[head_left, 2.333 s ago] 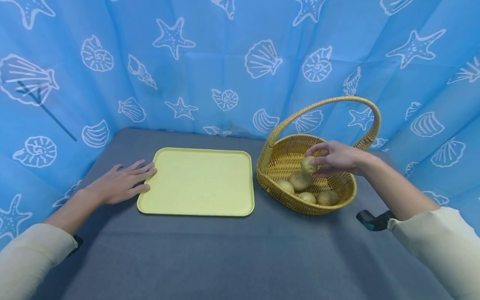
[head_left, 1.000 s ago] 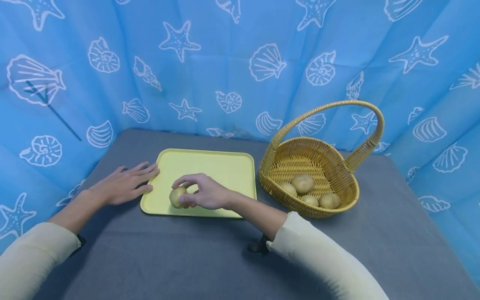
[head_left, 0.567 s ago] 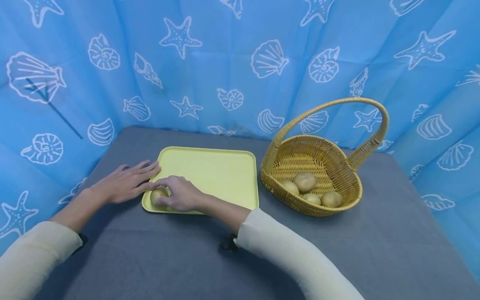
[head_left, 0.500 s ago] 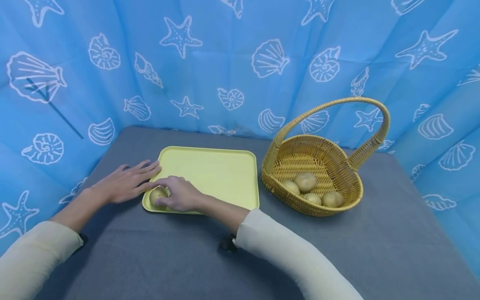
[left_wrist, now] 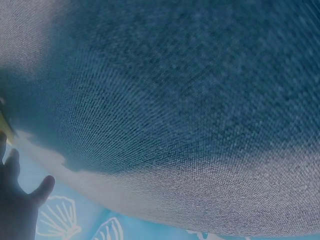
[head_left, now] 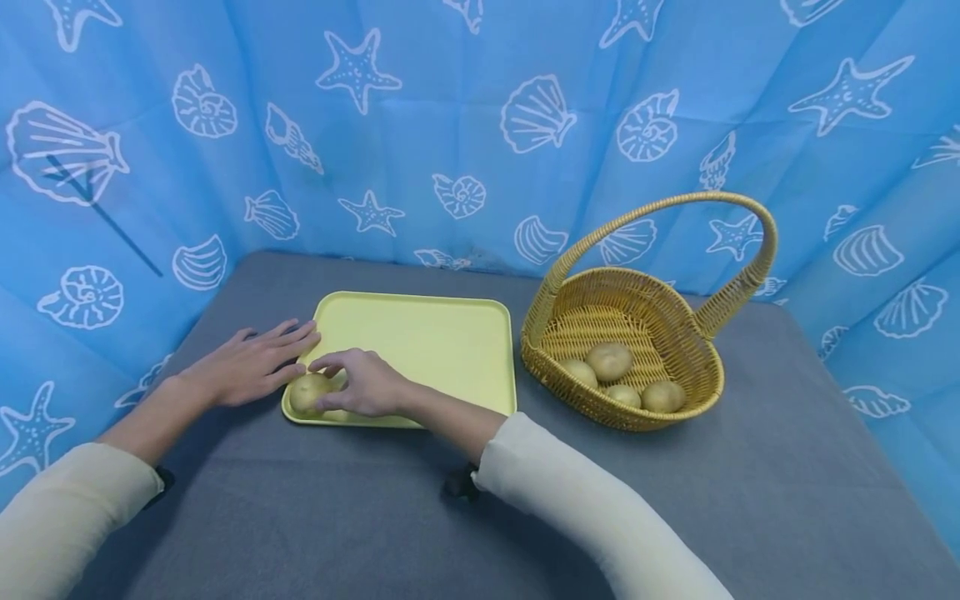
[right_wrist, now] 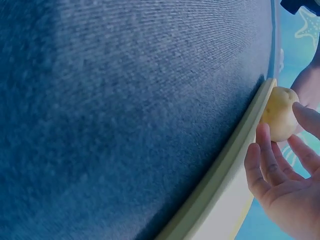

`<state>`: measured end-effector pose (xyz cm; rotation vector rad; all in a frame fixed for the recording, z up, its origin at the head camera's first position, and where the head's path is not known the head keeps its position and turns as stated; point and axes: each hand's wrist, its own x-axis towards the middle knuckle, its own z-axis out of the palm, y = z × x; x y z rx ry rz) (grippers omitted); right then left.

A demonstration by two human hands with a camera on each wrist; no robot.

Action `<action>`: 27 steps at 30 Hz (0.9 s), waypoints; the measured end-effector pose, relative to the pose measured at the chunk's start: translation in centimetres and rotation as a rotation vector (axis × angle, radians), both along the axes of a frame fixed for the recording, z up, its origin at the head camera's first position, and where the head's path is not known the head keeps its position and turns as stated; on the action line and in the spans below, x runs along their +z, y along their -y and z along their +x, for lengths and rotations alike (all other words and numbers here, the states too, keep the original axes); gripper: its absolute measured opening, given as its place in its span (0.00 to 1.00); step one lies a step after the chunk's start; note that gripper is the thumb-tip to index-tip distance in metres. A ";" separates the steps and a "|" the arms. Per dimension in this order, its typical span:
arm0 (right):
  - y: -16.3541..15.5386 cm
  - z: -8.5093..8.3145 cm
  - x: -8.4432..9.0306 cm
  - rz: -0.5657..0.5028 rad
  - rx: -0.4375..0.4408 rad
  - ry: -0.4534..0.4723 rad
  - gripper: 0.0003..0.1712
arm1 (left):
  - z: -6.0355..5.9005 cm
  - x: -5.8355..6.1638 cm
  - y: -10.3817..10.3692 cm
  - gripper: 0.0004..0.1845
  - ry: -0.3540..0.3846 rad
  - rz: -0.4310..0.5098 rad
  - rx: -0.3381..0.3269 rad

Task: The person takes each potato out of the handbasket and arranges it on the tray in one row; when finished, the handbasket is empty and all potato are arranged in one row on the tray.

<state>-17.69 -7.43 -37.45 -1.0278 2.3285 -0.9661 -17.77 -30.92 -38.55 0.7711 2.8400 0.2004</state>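
A round, pale-yellow potato (head_left: pixel 307 393) rests in the near left corner of the yellow tray (head_left: pixel 420 350). My right hand (head_left: pixel 367 385) is beside it on the right, thumb and fingers spread around its near side without gripping. In the right wrist view, the potato (right_wrist: pixel 280 114) sits against the tray rim, with the fingers (right_wrist: pixel 270 165) loosely parted below it. My left hand (head_left: pixel 251 364) lies flat with straight fingers, their tips on the tray's left edge. The left wrist view shows only part of that hand (left_wrist: pixel 17 200), dark against the light.
Right of the tray stands a wicker basket (head_left: pixel 708 346) with a tall arched handle, several potatoes (head_left: pixel 609 362) lying inside. A grey cloth (head_left: pixel 337 517) covers the table. Behind hangs a blue curtain (head_left: pixel 435 125) with white shells and starfish.
My right hand carried a potato from the basket to the tray's near left corner, set it down, then loosened and drew slightly right. My left hand stayed at the tray's edge.
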 end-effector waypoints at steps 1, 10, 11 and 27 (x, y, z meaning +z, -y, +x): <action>0.0 0.0 0.0 -0.002 0.001 0.019 0.28 | 0.0 0.0 0.0 0.33 -0.004 -0.002 -0.003; -0.1 0.1 0.2 -0.019 0.020 0.073 0.28 | 0.0 0.0 0.0 0.32 -0.016 -0.006 -0.017; -0.2 0.1 0.3 -0.024 0.026 0.078 0.29 | 0.0 0.1 0.0 0.32 -0.014 -0.006 -0.016; -10.9 2.3 9.2 0.024 0.311 0.045 0.32 | -0.2 0.0 0.1 0.32 -0.011 -0.015 -0.011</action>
